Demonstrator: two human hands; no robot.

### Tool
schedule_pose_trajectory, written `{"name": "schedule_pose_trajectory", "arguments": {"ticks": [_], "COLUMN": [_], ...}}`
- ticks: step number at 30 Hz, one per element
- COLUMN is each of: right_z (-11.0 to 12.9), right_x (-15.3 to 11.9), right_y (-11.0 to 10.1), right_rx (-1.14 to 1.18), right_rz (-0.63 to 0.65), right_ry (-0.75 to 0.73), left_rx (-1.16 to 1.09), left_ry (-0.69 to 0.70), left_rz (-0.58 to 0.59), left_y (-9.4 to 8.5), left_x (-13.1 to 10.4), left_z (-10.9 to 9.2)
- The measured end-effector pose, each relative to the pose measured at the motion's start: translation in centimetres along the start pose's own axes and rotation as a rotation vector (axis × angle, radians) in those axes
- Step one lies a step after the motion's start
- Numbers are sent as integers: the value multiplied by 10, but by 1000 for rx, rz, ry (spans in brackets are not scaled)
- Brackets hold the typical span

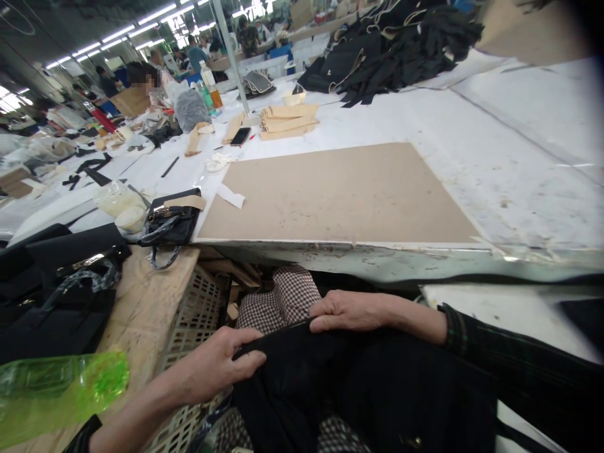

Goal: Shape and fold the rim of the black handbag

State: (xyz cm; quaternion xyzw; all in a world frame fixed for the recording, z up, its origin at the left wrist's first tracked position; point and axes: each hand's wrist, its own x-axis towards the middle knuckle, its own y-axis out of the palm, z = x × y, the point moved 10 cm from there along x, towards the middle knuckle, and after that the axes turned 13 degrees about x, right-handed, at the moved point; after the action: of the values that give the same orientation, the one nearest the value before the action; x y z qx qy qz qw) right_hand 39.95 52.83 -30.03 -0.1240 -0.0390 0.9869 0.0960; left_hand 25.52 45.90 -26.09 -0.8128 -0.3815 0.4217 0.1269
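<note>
A black fabric piece lies across my lap, over checkered trousers. My left hand pinches its upper left edge, thumb on top. My right hand lies along its top edge with fingers curled over the cloth. Both hands are below the front edge of the white worktable. A brown cardboard sheet lies flat on the table just above my hands.
Black handbags and a green plastic bottle sit on a wooden surface at left, beside a plastic crate. Farther back are a phone, tan stacked pieces and a heap of black fabric. Other people work in the distance.
</note>
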Motion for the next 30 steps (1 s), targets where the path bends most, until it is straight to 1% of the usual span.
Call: {"name": "schedule_pose_trajectory", "arguments": {"ticks": [3,5,8,9,11,14,16,17,18,21,23,24,26,28,30], "right_z": [3,5,6,6,10,23,30,31,30,18,9,5,1,2,8], "right_x": [1,1,0,1,3,8,10,10,9,6,4,3,3,4,8], "right_y": [-6,-4,-1,0,5,12,16,17,18,15,12,12,10,9,11], "right_rx": [-53,2,104,144,253,390,400,395,393,414,427,428,416,380,293], "right_rz": [-61,-50,-24,-11,30,107,148,163,169,144,122,122,136,163,197], "right_ry": [-29,-49,-40,-31,-17,-27,-32,-27,-19,14,30,36,48,68,94], "left_rx": [-328,-520,-629,-636,-629,-595,-558,-552,-557,-632,-633,-595,-479,-361,-243], "left_ry": [-87,-91,-108,-116,-117,-79,-61,-59,-67,-122,-138,-127,-86,-53,-32], "left_rz": [24,22,-48,-62,-50,40,100,109,95,-23,-75,-87,-106,-124,-157], "left_y": [16,24,24,21,11,-4,-7,-6,-4,8,16,18,17,12,6], "left_x": [-2,-3,-7,-8,-9,-7,-4,-2,0,1,-2,-4,-9,-16,-21], "left_z": [12,15,21,24,28,32,36,39,42,53,52,49,39,29,21]}}
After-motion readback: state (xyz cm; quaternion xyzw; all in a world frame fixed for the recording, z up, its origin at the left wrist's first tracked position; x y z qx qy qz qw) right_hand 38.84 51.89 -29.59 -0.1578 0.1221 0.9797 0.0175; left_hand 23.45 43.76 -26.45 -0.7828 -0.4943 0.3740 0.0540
